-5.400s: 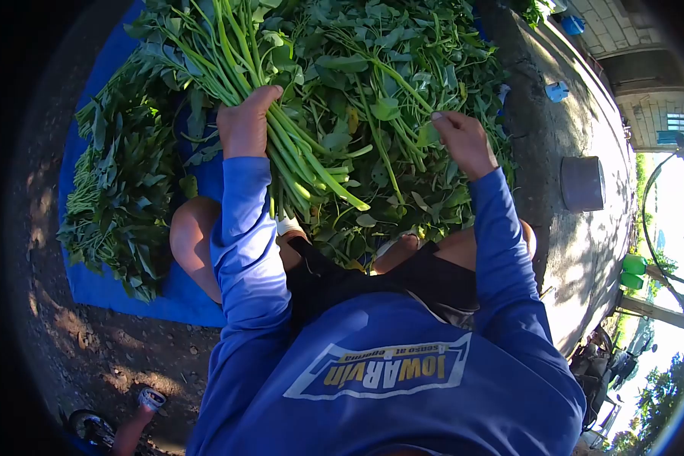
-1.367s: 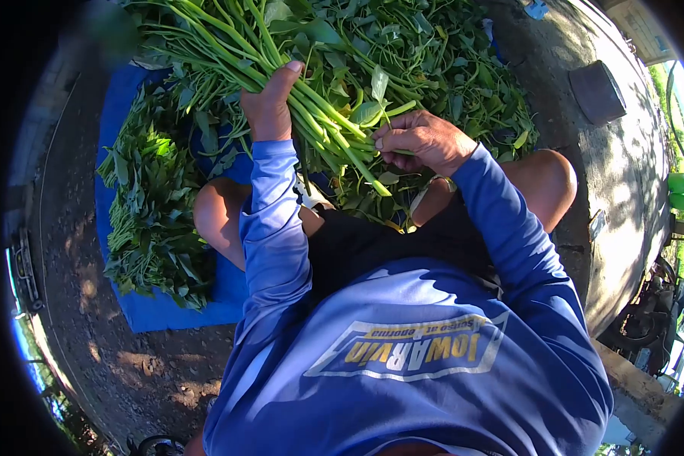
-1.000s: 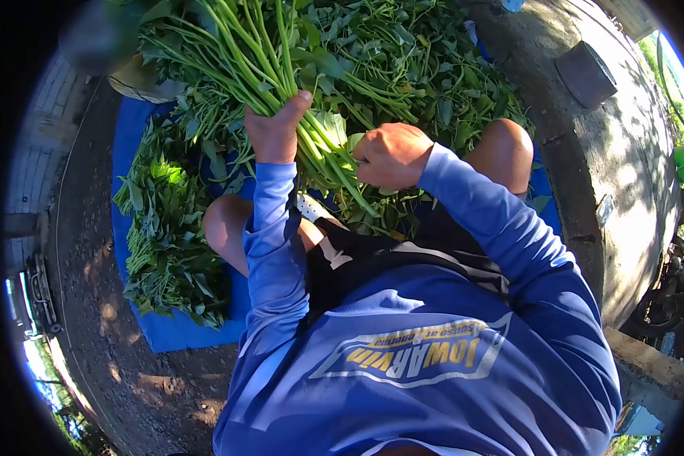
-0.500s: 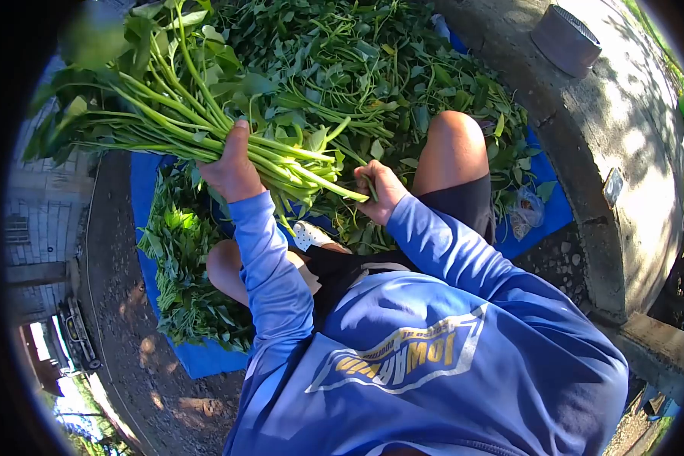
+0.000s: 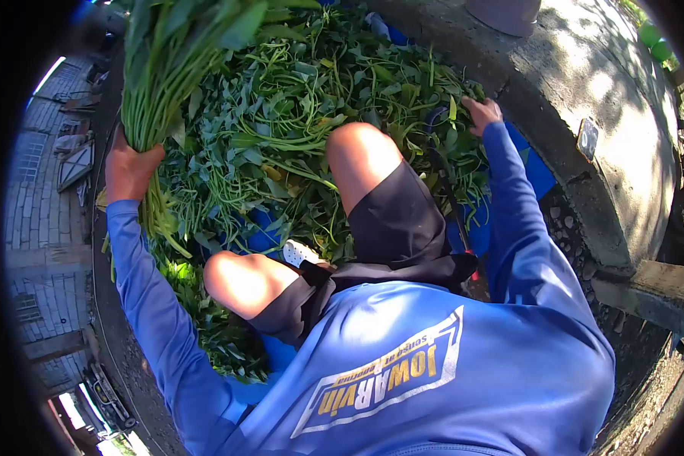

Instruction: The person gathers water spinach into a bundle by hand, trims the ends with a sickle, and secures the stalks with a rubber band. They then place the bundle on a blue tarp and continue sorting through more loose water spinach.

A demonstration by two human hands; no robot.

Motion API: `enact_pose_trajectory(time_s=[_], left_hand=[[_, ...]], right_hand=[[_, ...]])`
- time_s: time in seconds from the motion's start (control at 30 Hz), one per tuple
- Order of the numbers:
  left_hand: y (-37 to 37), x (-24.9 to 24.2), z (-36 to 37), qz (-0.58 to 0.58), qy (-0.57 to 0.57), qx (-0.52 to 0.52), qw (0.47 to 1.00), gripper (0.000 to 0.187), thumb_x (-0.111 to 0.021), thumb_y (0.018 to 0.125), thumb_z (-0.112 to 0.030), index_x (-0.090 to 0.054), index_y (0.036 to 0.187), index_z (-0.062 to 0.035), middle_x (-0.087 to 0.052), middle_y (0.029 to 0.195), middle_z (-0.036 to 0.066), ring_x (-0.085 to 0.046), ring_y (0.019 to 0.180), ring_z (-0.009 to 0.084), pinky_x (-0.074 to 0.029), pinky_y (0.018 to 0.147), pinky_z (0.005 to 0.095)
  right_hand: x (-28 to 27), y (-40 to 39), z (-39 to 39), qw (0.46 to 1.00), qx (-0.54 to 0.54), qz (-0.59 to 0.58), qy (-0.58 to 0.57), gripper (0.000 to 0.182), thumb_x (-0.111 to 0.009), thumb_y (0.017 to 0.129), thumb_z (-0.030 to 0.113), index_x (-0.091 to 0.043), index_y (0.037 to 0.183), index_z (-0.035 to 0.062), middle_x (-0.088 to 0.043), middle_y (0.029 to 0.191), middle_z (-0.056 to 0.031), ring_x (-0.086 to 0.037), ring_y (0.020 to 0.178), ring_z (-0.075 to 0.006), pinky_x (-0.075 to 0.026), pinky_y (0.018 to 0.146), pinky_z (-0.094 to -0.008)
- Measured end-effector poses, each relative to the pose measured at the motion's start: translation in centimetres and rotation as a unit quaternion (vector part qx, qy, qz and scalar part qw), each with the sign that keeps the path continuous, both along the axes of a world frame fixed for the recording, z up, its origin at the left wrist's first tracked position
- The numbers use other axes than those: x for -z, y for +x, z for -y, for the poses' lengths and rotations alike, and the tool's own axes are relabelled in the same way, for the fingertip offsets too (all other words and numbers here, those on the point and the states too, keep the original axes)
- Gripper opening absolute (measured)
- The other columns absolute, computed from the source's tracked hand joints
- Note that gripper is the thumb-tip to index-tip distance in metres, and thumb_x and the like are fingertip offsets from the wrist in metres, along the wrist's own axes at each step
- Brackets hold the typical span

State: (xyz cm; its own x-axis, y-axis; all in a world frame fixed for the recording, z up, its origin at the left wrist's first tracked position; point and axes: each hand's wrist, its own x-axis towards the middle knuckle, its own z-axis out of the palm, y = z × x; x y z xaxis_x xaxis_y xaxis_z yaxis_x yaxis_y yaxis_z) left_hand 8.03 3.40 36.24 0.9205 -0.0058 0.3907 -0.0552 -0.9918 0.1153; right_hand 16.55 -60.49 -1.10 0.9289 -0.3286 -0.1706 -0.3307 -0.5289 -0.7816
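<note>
In the head view, my left hand [image 5: 133,169] is wrapped round the stems of a thick bunch of leafy greens [image 5: 156,95], which looks like water spinach. The bunch stands upright at the upper left, its leaves at the top and cut stem ends hanging below my fist. Over at the right edge of a large heap of loose greens [image 5: 281,129], my right hand [image 5: 482,115] reaches down among the leaves. Its thumb and forefinger look apart; the other fingers are partly hidden.
Blue tarp [image 5: 538,173] shows under the heap. My bent knees [image 5: 363,156] stand between my arms. More greens [image 5: 220,327] lie at the lower left. A curved concrete wall [image 5: 577,91] borders the right, with a grey round container [image 5: 505,14] on top.
My left hand has carried the bunch leftward and tipped it upright. My right hand has left the stem ends and moved out to the heap's right edge. The view has shifted too.
</note>
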Motion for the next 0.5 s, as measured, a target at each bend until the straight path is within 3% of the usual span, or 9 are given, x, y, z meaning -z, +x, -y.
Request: enact_pose_trajectory(time_s=[0.03,0.07,0.1,0.17,0.23,0.3,0.37,0.43,0.5], left_hand=[[1.0,-0.2,0.8,0.003,0.094,-0.023,0.995,0.06,-0.078,0.079,-0.02,-0.06,0.132,0.0013,-0.074,0.108,0.026,-0.073,0.1,0.0419,-0.056,0.088,0.0471],[2.6,0.1,0.8,-0.024,0.111,0.029,0.993,0.07,-0.079,0.077,-0.022,-0.054,0.139,-0.0037,-0.072,0.105,0.029,-0.069,0.1,0.0486,-0.055,0.084,0.054],[3.5,0.3,2.2,-0.057,0.144,0.034,0.987,0.07,-0.079,0.077,-0.022,-0.053,0.14,-0.0058,-0.073,0.105,0.028,-0.069,0.1,0.0487,-0.055,0.083,0.0547],[5.2,0.7,6.2,-0.109,0.203,0.04,0.972,0.071,-0.078,0.078,-0.022,-0.05,0.142,-0.01,-0.073,0.106,0.027,-0.069,0.101,0.0489,-0.054,0.082,0.0562],[6.9,2.1,8.9,-0.128,0.221,0.096,0.962,0.065,-0.078,0.079,-0.019,-0.05,0.137,-0.0126,-0.073,0.103,0.025,-0.069,0.099,0.0485,-0.054,0.082,0.0578],[7.4,3.5,12.1,-0.134,0.21,0.155,0.956,0.06,-0.079,0.079,-0.018,-0.051,0.132,-0.0132,-0.073,0.102,0.023,-0.069,0.098,0.0481,-0.054,0.082,0.058],[7.2,5.3,14.4,-0.117,0.213,0.192,0.951,0.057,-0.08,0.079,-0.018,-0.052,0.129,-0.0122,-0.073,0.106,0.02,-0.069,0.098,0.0466,-0.054,0.08,0.0569],[7.3,7.9,15.1,-0.068,0.191,0.264,0.943,0.053,-0.078,0.082,-0.019,-0.054,0.129,-0.0114,-0.073,0.108,0.018,-0.069,0.098,0.0441,-0.055,0.079,0.0549],[6.4,9.7,16.0,-0.028,0.163,0.319,0.933,0.053,-0.078,0.083,-0.019,-0.056,0.13,-0.0102,-0.072,0.109,0.015,-0.069,0.097,0.0414,-0.055,0.079,0.0521]], right_hand=[[1.6,-3.0,0.0,0.998,-0.002,-0.034,0.051,0.055,-0.079,0.09,0.04,-0.07,0.133,0.0066,-0.073,0.117,-0.0131,-0.073,0.103,-0.029,-0.064,0.08,-0.042],[3.0,-6.0,-0.2,0.993,-0.001,-0.069,0.099,0.051,-0.078,0.09,0.038,-0.072,0.131,0.0072,-0.074,0.114,-0.0118,-0.073,0.1,-0.0259,-0.063,0.078,-0.0415],[2.3,-9.3,-1.8,0.968,0.001,-0.145,0.207,0.046,-0.077,0.091,0.035,-0.073,0.128,0.0076,-0.074,0.108,-0.0106,-0.074,0.096,-0.0223,-0.063,0.075,-0.0399],[2.4,-13.7,-3.2,0.943,-0.118,-0.229,0.211,0.038,-0.075,0.093,0.032,-0.076,0.122,0.0066,-0.074,0.101,-0.0084,-0.073,0.088,-0.0171,-0.061,0.069,-0.0366],[-1.4,-17.5,-6.2,0.956,-0.136,-0.212,0.148,0.031,-0.071,0.096,0.03,-0.078,0.115,0.0061,-0.074,0.104,-0.0092,-0.072,0.091,-0.0189,-0.06,0.074,-0.0362],[-5.9,-18.6,-7.8,0.95,-0.248,-0.132,0.137,0.035,-0.069,0.098,0.03,-0.075,0.12,0.0031,-0.075,0.107,-0.0101,-0.072,0.1,-0.0201,-0.059,0.086,-0.035],[-9.8,-19.0,-10.9,0.941,-0.223,-0.097,0.236,0.037,-0.069,0.099,0.025,-0.07,0.125,-0.0018,-0.075,0.109,-0.0126,-0.07,0.108,-0.02,-0.055,0.096,-0.0335],[-16.1,-18.4,-14.5,0.9,-0.284,-0.021,0.328,0.039,-0.069,0.099,0.021,-0.066,0.129,-0.0048,-0.075,0.11,-0.0118,-0.071,0.108,-0.0192,-0.057,0.094,-0.0319],[-22.0,-17.1,-18.9,0.875,-0.358,0.061,0.319,0.039,-0.077,0.096,0.022,-0.069,0.127,-0.0017,-0.076,0.116,-0.011,-0.073,0.106,-0.018,-0.058,0.094,-0.0347]])
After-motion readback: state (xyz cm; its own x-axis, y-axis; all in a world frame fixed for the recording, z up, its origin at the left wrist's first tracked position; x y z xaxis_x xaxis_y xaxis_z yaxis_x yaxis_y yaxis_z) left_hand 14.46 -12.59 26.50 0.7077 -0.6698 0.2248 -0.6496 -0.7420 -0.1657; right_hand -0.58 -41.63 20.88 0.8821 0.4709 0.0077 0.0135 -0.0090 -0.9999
